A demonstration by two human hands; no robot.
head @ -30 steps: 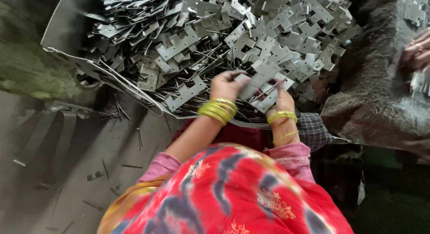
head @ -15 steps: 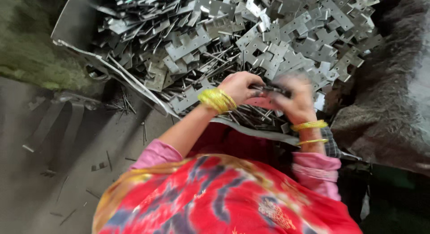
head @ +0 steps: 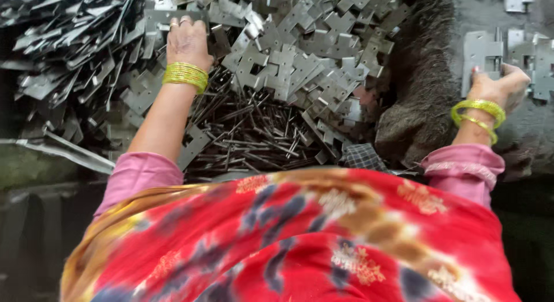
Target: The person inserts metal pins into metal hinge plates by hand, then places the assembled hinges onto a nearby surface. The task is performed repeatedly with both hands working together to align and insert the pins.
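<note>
Hands are two, spread well apart. Left hand (head: 186, 41), with a stack of green-yellow bangles on its wrist, lies palm down on the heap of metal plates (head: 300, 42), fingers curled over the edge of one flat grey plate (head: 173, 18) at the heap's upper left; whether it truly grips that plate I cannot tell. Plates in the heap are notched and hinge-shaped, too many to count. Below the heap's middle lies a loose pile of thin metal pins (head: 254, 131), also uncountable. Right of the heap stands a dark fuzzy mound (head: 424, 77). Further right, well away from the heap, right hand (head: 501, 87), with two bangles, is clenched around one assembled hinge (head: 482, 51) resting on the grey tabletop (head: 490, 13). About three more hinges (head: 534, 56) lie beside it.
</note>
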